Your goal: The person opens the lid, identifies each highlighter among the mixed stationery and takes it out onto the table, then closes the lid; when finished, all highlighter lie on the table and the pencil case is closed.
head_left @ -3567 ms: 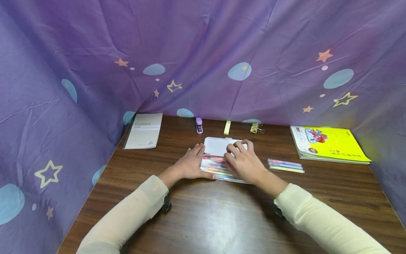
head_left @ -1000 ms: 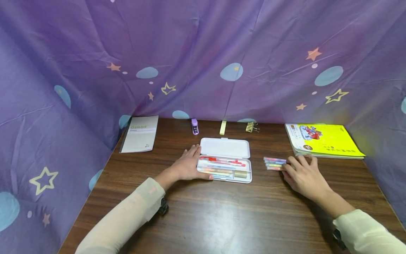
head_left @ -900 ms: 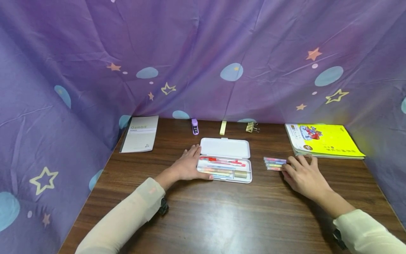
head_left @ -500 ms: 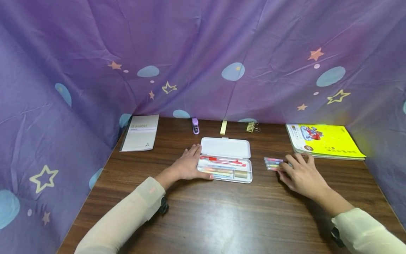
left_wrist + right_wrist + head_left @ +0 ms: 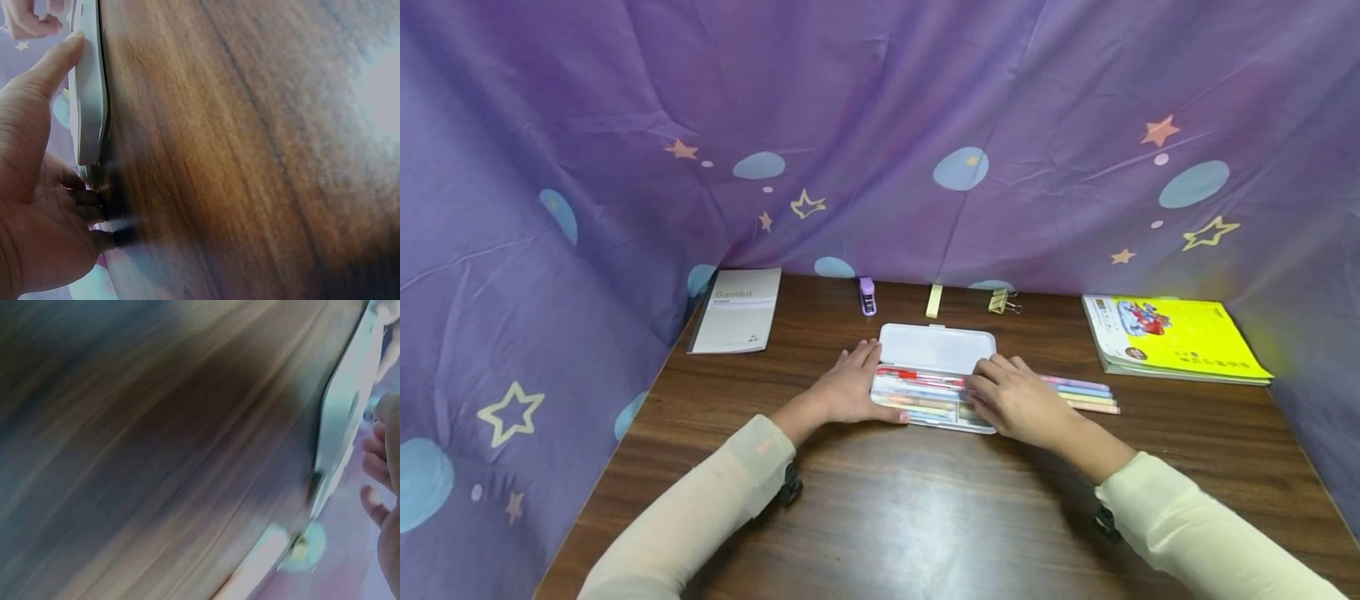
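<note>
A white pen case (image 5: 917, 346) lies open on the table, its lid folded back. Inside are red pens (image 5: 917, 375) and several pale pens. My left hand (image 5: 850, 387) rests at the case's left end with fingers straight; in the left wrist view its thumb (image 5: 59, 59) touches the case's front edge. My right hand (image 5: 1022, 400) is over the case's right end, fingers bent down toward the pens and hiding that part. In the right wrist view its thumb and fingers are spread apart, with nothing visible between them. Several pastel pens (image 5: 1086, 398) lie in a row behind the right hand.
Along the back stand a purple stapler (image 5: 867, 297), a yellow block (image 5: 934, 301) and a gold binder clip (image 5: 1002, 302). A grey notebook (image 5: 737, 312) lies at the back left, and yellow-covered books (image 5: 1187, 342) at the back right. A purple curtain (image 5: 880, 125) surrounds the table.
The right hand has left the pens on the right and moved left to the case. That row holds one more pen, a peach one, than 3.6 s ago. The left hand stays put.
</note>
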`<state>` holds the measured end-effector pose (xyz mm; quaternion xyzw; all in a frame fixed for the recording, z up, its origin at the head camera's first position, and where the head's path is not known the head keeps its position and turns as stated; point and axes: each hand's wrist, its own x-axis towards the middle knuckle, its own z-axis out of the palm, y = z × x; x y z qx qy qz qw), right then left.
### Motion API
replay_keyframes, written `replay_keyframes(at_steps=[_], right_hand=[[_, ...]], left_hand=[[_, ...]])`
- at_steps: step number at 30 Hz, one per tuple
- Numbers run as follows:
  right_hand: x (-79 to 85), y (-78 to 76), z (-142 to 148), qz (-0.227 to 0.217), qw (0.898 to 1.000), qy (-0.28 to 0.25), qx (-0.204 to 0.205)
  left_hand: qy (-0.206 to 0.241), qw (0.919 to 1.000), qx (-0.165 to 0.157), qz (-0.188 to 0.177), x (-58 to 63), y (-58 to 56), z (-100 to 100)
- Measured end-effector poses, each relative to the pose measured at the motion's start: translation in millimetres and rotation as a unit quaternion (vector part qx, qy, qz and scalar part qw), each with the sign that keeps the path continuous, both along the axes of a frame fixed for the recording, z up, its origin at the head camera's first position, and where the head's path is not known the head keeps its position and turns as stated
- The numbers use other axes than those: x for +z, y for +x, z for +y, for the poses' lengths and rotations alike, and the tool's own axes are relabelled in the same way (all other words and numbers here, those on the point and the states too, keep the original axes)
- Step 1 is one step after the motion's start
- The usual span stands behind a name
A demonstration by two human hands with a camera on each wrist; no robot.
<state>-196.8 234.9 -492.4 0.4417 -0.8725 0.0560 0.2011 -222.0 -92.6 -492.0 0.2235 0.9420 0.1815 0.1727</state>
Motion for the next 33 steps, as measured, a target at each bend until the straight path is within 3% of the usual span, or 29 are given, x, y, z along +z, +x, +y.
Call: replay_keyframes(at_steps=[5,9,12,21,33], right_hand=[[-4.2,-4.0,-29,-0.017,0.999,-0.009,0.048],[-7.1,-4.5,-43,-0.047,0.997,-0.013,0.058],[-7.5,-4.1,-49,-0.069,0.997,-0.006,0.042],[-5.0,-5.5,-60,-0.137,0.989,-0.002,-0.056],[-2.3,-7.8,-67,-0.171,0.980,0.003,-0.098]], left_hand=[[0.003,1.0000,0.003,-0.002,-0.4,-0.4,1],[0.002,1.0000,0.004,-0.004,-2.3,-1.3,1],[0.002,1.0000,0.003,-0.003,-2.5,-1.5,0],[-0.003,1.0000,0.000,-0.002,-1.1,-1.7,0],[-0.005,1.0000,0.000,-0.001,-2.3,-2.2,0]])
